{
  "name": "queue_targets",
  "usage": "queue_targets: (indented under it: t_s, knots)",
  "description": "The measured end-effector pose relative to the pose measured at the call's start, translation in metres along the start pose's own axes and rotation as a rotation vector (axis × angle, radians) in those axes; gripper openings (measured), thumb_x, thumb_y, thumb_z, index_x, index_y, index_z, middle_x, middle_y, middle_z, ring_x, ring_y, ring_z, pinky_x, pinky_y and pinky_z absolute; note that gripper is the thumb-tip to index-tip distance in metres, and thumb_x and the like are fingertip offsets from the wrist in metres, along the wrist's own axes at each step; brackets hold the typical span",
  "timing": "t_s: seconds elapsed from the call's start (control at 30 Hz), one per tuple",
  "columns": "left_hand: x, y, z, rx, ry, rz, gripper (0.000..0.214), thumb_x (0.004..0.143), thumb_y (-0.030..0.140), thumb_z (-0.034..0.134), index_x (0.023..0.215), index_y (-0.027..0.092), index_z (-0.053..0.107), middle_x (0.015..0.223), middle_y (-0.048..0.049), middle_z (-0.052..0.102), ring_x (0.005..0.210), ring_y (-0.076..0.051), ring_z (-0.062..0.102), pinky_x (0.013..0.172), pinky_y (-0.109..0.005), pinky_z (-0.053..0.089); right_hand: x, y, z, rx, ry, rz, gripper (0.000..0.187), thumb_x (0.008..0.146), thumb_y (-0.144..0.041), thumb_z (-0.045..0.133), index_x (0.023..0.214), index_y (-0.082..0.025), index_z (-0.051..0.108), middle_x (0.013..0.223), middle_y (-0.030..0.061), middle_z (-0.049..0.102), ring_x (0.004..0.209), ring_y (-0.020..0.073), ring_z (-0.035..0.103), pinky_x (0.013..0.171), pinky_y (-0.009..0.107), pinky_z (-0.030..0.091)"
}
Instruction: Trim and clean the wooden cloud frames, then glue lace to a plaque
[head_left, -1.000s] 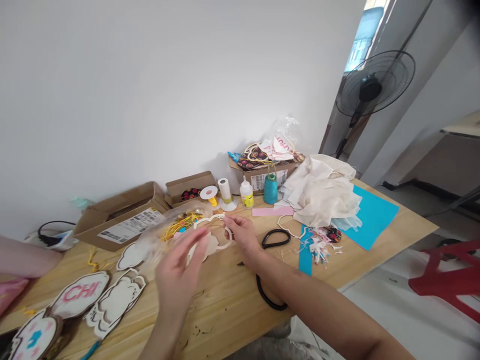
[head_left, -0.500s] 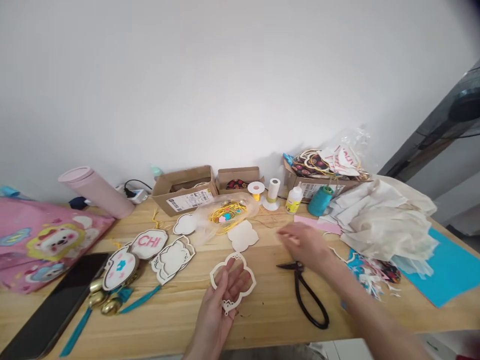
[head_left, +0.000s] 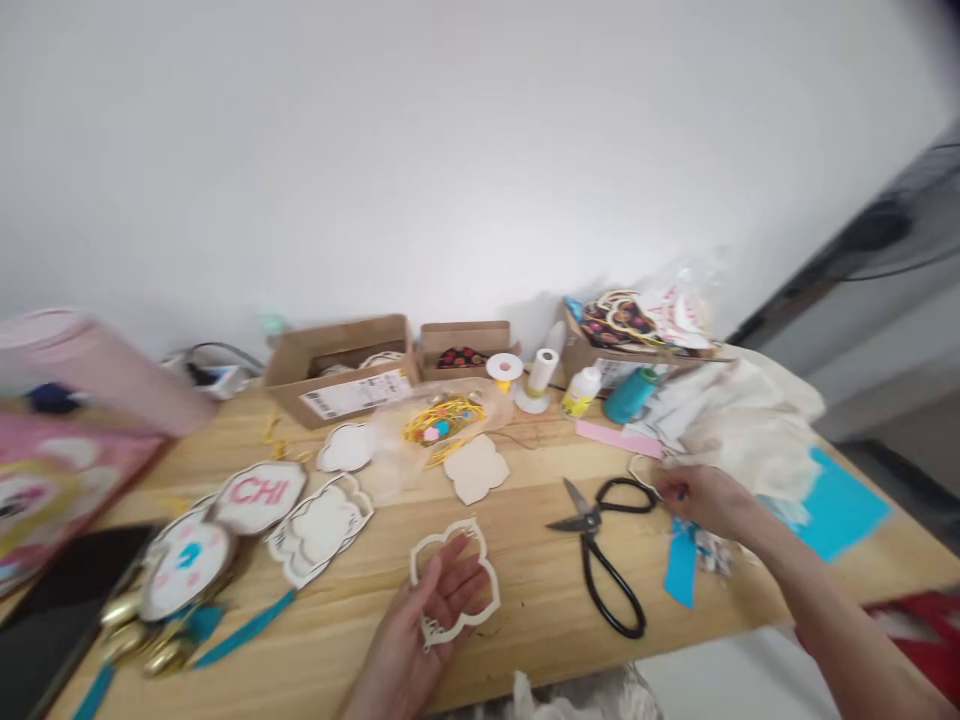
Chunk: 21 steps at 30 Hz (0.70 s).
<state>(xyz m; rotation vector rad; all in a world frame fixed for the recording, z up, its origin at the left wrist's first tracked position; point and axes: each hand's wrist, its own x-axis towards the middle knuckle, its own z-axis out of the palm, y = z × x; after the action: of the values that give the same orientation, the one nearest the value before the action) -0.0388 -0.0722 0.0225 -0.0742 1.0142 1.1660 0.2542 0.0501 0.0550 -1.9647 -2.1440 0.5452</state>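
Near the table's front edge, my left hand (head_left: 401,635) holds a pale wooden cut-out frame (head_left: 490,575) by its lower left side, thumb on top and fingers showing through the opening. My right hand (head_left: 709,500) is at the right over a small heap of fabric scraps (head_left: 712,553), fingers bent together; what they grip is hidden. A blue strip (head_left: 680,570) lies below that hand, and a pale curved piece (head_left: 641,472) shows beside its fingertips. Between my hands lie black-handled scissors (head_left: 592,525), blades apart. A plain scalloped wooden piece (head_left: 476,468) lies behind the frame.
Cardboard boxes (head_left: 341,370) line the wall, with a glue bottle (head_left: 581,392) and teal thread spool (head_left: 630,395) in front. Crumpled cream cloth (head_left: 757,415) lies on blue sheet material (head_left: 844,510) at right. Decorated plaques (head_left: 259,497), bells (head_left: 124,640) and a black tablet-like slab (head_left: 67,600) are left.
My right hand has moved right, from above the scissors to the fabric scraps, uncovering the second scissor handle. A blue strip now shows there. The left hand still holds the frame, slightly turned.
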Motion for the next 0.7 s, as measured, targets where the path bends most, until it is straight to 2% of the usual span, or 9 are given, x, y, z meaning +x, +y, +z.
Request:
queue_targets:
  t_s: [0.1,0.27,0.4,0.47,0.53,0.6,0.7]
  knots:
    - [0.008,-0.001,-0.007,0.000,0.027,-0.030,0.024,0.082,0.018,0.045,0.087,0.017,0.069,0.086,-0.0108,0.070,0.075,-0.018,0.065,0.067,-0.028,0.053,-0.003,0.010,-0.005,0.016,-0.105,0.061,0.014,0.052,-0.010,0.048,0.050,-0.020,0.058,0.052,-0.0021,0.058,0.050,0.0125,0.051,0.050,0.022,0.037]
    - [0.023,-0.004,-0.018,0.008,0.012,-0.071,0.026,0.080,0.014,0.045,0.085,0.021,0.070,0.091,-0.0093,0.069,0.079,-0.019,0.065,0.069,-0.030,0.054,-0.013,0.036,0.001,0.159,-0.016,0.116,0.015,0.057,-0.012,0.049,0.062,-0.018,0.062,0.055,-0.0025,0.055,0.050,0.0103,0.046,0.049,0.022,0.035]
    - [0.024,-0.005,-0.022,0.013,-0.009,-0.052,0.028,0.077,0.009,0.048,0.089,0.024,0.069,0.093,-0.0068,0.069,0.080,-0.018,0.065,0.069,-0.029,0.054,-0.017,0.046,0.001,0.498,0.025,0.196,0.013,0.063,-0.025,0.057,0.069,-0.016,0.065,0.057,-0.0019,0.057,0.048,0.0087,0.044,0.045,0.021,0.034]
    - [0.023,-0.005,-0.023,0.002,0.015,-0.047,0.034,0.076,0.007,0.049,0.096,0.027,0.067,0.094,-0.0048,0.069,0.080,-0.017,0.066,0.069,-0.027,0.054,-0.018,0.047,-0.004,0.725,0.104,0.295,0.019,0.062,-0.032,0.063,0.072,-0.015,0.066,0.059,-0.0008,0.060,0.045,0.0075,0.043,0.042,0.020,0.034]
    - [0.024,-0.006,-0.026,-0.002,0.034,-0.050,0.039,0.076,0.007,0.049,0.105,0.028,0.062,0.096,-0.0043,0.069,0.080,-0.017,0.065,0.069,-0.027,0.054,-0.021,0.045,-0.009,0.924,0.250,0.374,0.025,0.059,-0.034,0.069,0.075,-0.016,0.066,0.065,0.0005,0.063,0.046,0.0063,0.045,0.043,0.019,0.037]
    - [0.026,-0.008,-0.030,0.008,0.005,-0.030,0.042,0.077,0.008,0.048,0.113,0.028,0.056,0.098,-0.0053,0.068,0.082,-0.018,0.065,0.071,-0.028,0.053,-0.025,0.039,-0.014,1.081,0.372,0.399,0.028,0.053,-0.035,0.074,0.073,-0.016,0.068,0.067,0.0010,0.065,0.047,0.0053,0.047,0.044,0.017,0.040]
    - [0.033,-0.012,-0.040,0.023,-0.085,-0.004,0.038,0.079,0.010,0.046,0.111,0.026,0.058,0.097,-0.0066,0.068,0.083,-0.018,0.065,0.070,-0.028,0.053,-0.032,0.027,-0.016,1.260,0.397,0.398,0.029,0.047,-0.036,0.078,0.067,-0.016,0.069,0.061,0.0003,0.064,0.045,0.0041,0.047,0.042,0.014,0.040]
